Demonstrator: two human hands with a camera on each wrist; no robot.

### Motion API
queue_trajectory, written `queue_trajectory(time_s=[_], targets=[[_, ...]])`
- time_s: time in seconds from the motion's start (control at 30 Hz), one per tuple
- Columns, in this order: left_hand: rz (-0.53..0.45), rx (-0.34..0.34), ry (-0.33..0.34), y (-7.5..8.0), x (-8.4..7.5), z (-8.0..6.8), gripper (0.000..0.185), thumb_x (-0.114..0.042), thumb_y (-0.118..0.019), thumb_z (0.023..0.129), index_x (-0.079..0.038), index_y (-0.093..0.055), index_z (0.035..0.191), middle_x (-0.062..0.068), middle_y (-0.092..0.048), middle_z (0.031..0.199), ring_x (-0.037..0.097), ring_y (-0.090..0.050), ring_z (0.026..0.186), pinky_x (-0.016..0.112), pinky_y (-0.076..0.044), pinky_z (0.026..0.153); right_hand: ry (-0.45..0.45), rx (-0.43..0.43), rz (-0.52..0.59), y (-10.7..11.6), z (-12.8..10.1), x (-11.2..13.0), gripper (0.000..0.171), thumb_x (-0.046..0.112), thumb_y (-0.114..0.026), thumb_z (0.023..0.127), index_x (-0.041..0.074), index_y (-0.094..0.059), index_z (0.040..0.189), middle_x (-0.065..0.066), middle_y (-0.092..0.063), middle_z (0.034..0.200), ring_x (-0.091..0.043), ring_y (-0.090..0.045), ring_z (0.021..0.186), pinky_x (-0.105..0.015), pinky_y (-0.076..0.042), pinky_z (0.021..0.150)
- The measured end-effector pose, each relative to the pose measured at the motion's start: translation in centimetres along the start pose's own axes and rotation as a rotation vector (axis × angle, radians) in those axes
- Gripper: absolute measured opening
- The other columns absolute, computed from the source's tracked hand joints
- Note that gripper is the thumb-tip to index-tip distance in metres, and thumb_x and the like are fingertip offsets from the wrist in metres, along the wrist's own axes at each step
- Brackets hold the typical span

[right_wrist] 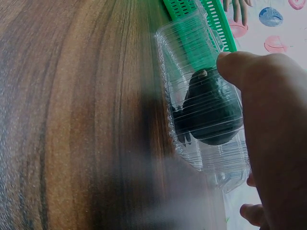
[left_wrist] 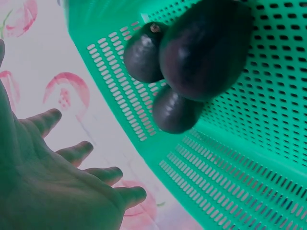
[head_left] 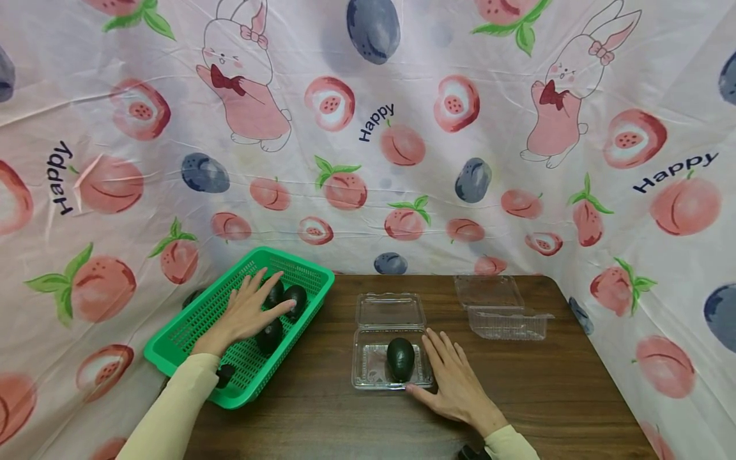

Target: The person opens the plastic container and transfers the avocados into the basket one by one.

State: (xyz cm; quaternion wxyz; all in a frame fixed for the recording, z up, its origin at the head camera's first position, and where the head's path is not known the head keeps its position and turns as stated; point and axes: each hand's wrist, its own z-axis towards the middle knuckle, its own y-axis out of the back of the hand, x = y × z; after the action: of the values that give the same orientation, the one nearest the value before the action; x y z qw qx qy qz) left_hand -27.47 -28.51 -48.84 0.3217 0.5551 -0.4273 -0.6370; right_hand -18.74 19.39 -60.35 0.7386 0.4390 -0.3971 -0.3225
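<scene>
My left hand (head_left: pixel 247 311) is over the green basket (head_left: pixel 238 399), fingers spread and holding nothing. Three dark avocados are seen in the basket, among them a large avocado (left_wrist: pixel 206 50) and a smaller-looking avocado (left_wrist: pixel 144 53) beside it. In the left wrist view, my fingers are apart from the avocados. A single avocado (head_left: pixel 400 359) lies at the right in the base of the opened clear plastic clamshell box (head_left: pixel 363 365). My right hand (head_left: pixel 454 386) rests against the box's right side, fingers fairly straight and thumb (right_wrist: pixel 235 67) by its front edge.
Another opened clear plastic box (head_left: pixel 506 324) stands farther back at the right of the wooden table (head_left: pixel 322 421). A fruit-and-rabbit printed cloth (head_left: pixel 402 191) hangs behind and along both sides. A dark object (head_left: pixel 192 298) shows partly behind the basket's left side.
</scene>
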Motion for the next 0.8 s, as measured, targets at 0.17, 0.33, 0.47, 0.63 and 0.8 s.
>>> queue_trajectory(time_s=[0.17, 0.33, 0.47, 0.63, 0.8], targets=[[0.008, 0.002, -0.024, -0.1, -1.1, 0.1, 0.096, -0.071, -0.060, 0.108, -0.020, -0.026, 0.182, 0.027, -0.009, 0.190, 0.067, 0.000, 0.171, 0.093, -0.002, 0.128, 0.002, 0.000, 0.008, 0.1, 0.1, 0.0, 0.112, 0.073, -0.076, 0.096, 0.001, -0.041, 0.174, -0.022, -0.044, 0.179, -0.054, -0.043, 0.165, -0.076, -0.041, 0.128], [0.007, -0.003, -0.055, -0.2, -2.6, 0.2, 0.095, -0.071, -0.061, 0.108, -0.021, -0.028, 0.182, 0.027, -0.012, 0.189, 0.066, -0.002, 0.172, 0.093, -0.003, 0.128, -0.007, 0.010, 0.008, 0.2, 0.1, 0.1, 0.112, 0.073, -0.076, 0.096, 0.002, -0.039, 0.175, -0.022, -0.043, 0.180, -0.053, -0.041, 0.166, -0.075, -0.040, 0.129], [0.001, -0.002, -0.082, -0.4, -3.8, 0.2, 0.094, -0.069, -0.063, 0.108, -0.020, -0.029, 0.181, 0.026, -0.015, 0.189, 0.066, -0.004, 0.172, 0.092, -0.004, 0.129, -0.017, 0.016, 0.009, 0.2, 0.2, 0.2, 0.112, 0.073, -0.075, 0.097, 0.003, -0.038, 0.175, -0.021, -0.042, 0.181, -0.052, -0.040, 0.167, -0.075, -0.039, 0.130], [0.002, 0.004, -0.110, -0.8, -4.9, 0.2, 0.093, -0.068, -0.064, 0.108, -0.022, -0.030, 0.181, 0.023, -0.015, 0.190, 0.065, -0.006, 0.172, 0.091, -0.005, 0.130, -0.015, 0.011, 0.011, 0.2, 0.2, 0.2, 0.112, 0.073, -0.076, 0.096, 0.002, -0.040, 0.174, -0.022, -0.043, 0.180, -0.053, -0.042, 0.166, -0.075, -0.040, 0.129], [-0.010, 0.008, -0.133, -1.3, -5.6, 0.3, 0.092, -0.068, -0.064, 0.107, -0.026, -0.030, 0.181, 0.022, -0.015, 0.190, 0.064, -0.005, 0.173, 0.090, -0.003, 0.131, -0.021, 0.019, 0.013, 0.2, 0.3, 0.3, 0.112, 0.072, -0.076, 0.096, 0.002, -0.039, 0.174, -0.022, -0.042, 0.180, -0.053, -0.041, 0.167, -0.075, -0.039, 0.130]])
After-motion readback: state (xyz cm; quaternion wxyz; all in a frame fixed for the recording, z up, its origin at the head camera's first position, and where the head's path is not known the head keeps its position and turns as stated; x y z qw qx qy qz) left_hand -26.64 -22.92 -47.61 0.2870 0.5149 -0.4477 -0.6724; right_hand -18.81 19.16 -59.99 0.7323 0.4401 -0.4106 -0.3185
